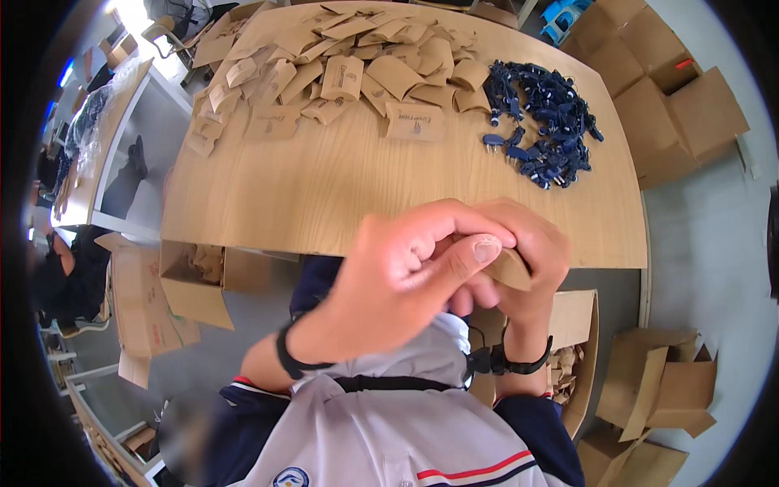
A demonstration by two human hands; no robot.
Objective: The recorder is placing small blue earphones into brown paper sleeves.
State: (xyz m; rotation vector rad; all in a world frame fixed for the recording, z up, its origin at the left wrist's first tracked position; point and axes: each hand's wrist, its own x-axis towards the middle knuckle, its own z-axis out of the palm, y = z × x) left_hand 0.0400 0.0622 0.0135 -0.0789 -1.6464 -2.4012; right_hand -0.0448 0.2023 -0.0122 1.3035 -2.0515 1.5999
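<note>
My right hand (pixel 537 243) is wrapped round a small brown cardboard pillow box (pixel 513 271), one curved end of which shows below its fingers. My left hand (pixel 418 272) meets it from the left, fingers curled and thumb pressed toward the box. Most of the box is hidden between the two hands, and what it contains cannot be seen. Both hands are held just above the table's near edge. Beyond them lies a heap of dark blue corded plugs (pixel 556 122), with one plug (pixel 493 140) at its left side. A large pile of similar pillow boxes (pixel 341 77) covers the far left.
The wooden table (pixel 324 195) spans the middle. Below its near edge stand an open carton (pixel 195 276) at left and another carton (pixel 580 325) with brown boxes inside at right. More cartons (pixel 673 122) are stacked along the right. Another person (pixel 73 268) sits at the far left.
</note>
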